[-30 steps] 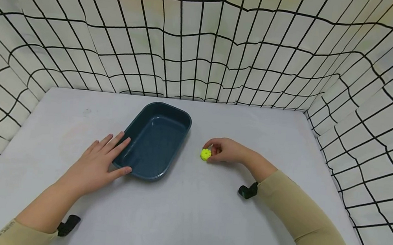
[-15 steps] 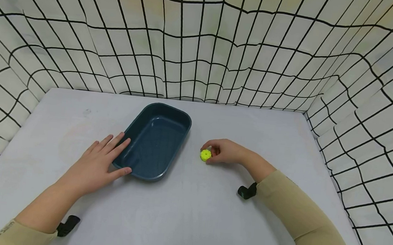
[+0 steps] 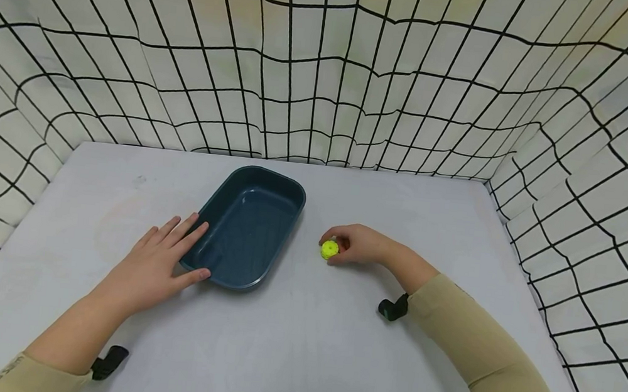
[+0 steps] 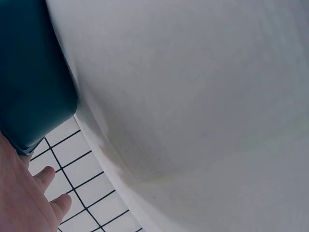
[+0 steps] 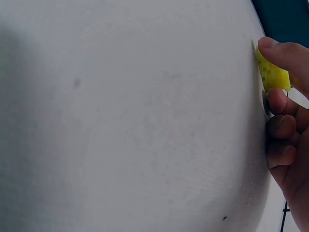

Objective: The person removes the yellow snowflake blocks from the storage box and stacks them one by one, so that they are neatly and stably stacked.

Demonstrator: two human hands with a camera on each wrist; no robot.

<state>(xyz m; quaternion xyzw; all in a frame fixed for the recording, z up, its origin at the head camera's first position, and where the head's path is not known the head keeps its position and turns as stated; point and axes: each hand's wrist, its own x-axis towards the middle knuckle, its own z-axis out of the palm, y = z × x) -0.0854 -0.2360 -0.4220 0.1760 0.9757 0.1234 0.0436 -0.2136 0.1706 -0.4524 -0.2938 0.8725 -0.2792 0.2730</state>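
A small neon-yellow round piece (image 3: 329,250) with a scalloped edge and a dimple in its middle is pinched between thumb and fingers of my right hand (image 3: 365,245). In the right wrist view the yellow piece (image 5: 274,75) shows a pitted side, close to the white surface. The other fingers of that right hand (image 5: 294,130) curl beside it. To the left lies a dark blue rectangular basin (image 3: 250,234) with nothing in it. My left hand (image 3: 153,269) rests with spread, straight fingers over its near left rim. In the left wrist view the basin (image 4: 34,72) hides some fingertips.
White cloth covers the table (image 3: 298,358). A black grid net (image 3: 315,95) over white sheets walls in the back and both sides. Black wrist cameras (image 3: 393,308) sit under both forearms, close above the table.
My right hand has shifted very slightly toward me, and the yellow piece has turned a little in its fingers. The left hand and the basin stay where they were.
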